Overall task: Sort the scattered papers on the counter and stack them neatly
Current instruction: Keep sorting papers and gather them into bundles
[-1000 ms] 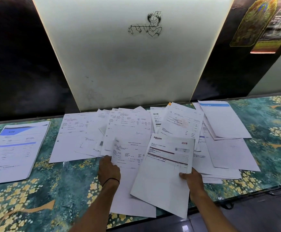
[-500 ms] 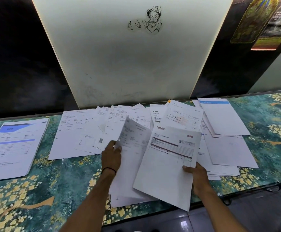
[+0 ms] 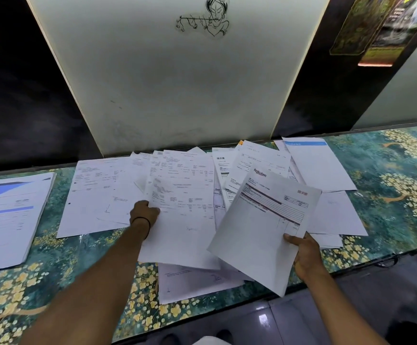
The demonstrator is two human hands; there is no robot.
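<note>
Sketch (image 3: 207,18) on wht panel (image 3: 177,83); posters (image 3: 374,31)

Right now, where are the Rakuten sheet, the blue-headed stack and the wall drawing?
Rakuten sheet (image 3: 264,227), head view, middle of the page.
Blue-headed stack (image 3: 8,220), head view, middle of top page.
Wall drawing (image 3: 215,23), head view, inked lines.

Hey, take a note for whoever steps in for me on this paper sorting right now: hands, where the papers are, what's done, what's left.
Left hand: grips the left edge of a printed sheet over the pile.
Right hand: holds the Rakuten sheet by its lower right corner, above the pile.
Papers: loose sheets overlap across the middle of the counter; a fanned group lies to the right.
Done: one squared blue-header stack lies at the left end.
Left: place the two held sheets, then sort and stack the rest.
</note>
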